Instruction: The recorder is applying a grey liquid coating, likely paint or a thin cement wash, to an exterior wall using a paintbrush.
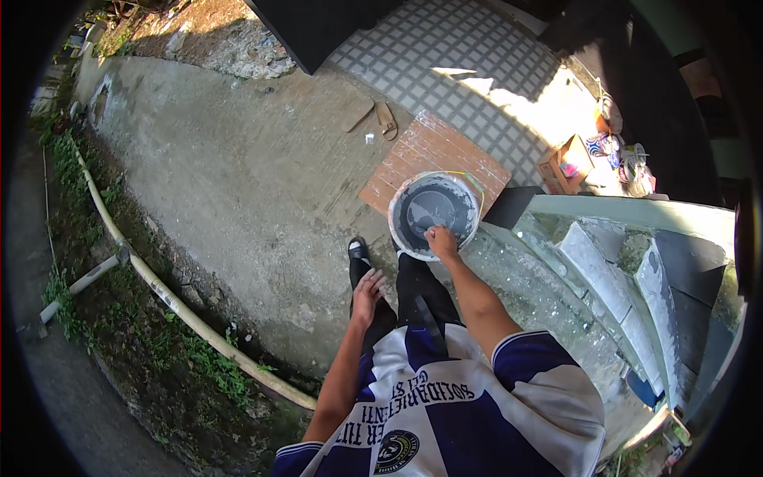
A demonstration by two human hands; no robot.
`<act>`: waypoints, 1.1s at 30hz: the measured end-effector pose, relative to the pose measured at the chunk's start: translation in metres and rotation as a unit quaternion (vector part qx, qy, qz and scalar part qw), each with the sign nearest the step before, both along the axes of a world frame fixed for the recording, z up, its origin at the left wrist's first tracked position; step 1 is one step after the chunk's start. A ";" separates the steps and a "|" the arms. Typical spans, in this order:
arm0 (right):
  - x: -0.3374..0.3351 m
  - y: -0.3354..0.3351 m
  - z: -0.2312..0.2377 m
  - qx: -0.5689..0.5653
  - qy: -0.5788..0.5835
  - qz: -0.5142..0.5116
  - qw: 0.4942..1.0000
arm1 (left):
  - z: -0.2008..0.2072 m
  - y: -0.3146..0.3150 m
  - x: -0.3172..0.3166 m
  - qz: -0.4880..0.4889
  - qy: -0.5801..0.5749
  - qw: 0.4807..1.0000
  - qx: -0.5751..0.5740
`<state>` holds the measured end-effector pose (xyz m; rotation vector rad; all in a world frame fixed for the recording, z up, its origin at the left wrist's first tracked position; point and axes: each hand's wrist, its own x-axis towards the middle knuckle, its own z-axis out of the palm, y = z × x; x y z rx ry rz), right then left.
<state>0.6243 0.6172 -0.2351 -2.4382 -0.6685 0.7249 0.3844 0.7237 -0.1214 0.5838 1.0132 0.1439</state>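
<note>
A white bucket with grey wet-looking material coating its inside stands in front of me, partly on a brown board. Its thin yellow handle rests toward the far right of the rim. Over the bucket's near side, my right hand is closed in a fist, and whatever it may hold is hidden from above. My left hand hangs in front of my leg, away from the bucket, with its fingers apart and nothing in it. The grey material lies in the bottom of the bucket, with a paler patch in it.
Beyond the bucket lies the brown board, with a pair of brown sandals near it. Grey-and-white tiles stretch behind. At right are angular concrete steps and a cardboard box. A bamboo pole edges the path at left.
</note>
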 end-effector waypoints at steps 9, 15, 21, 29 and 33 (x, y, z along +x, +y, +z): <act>-0.009 0.027 -0.021 -0.042 0.011 -0.014 0.999 | -0.039 0.015 0.045 -0.108 0.049 0.990 -0.080; -0.010 0.038 -0.026 -0.055 0.031 -0.060 0.996 | -0.044 0.022 0.038 -0.124 0.040 0.987 -0.099; 0.022 0.038 0.000 -0.020 0.102 -0.079 0.991 | -0.050 0.023 0.030 -0.096 0.045 0.987 -0.121; 0.011 0.031 -0.019 -0.020 0.016 -0.065 0.998 | -0.046 0.015 0.025 -0.089 0.039 0.990 -0.102; -0.001 0.026 -0.033 -0.033 0.022 -0.051 0.998 | -0.049 0.012 0.021 -0.070 0.033 0.992 -0.102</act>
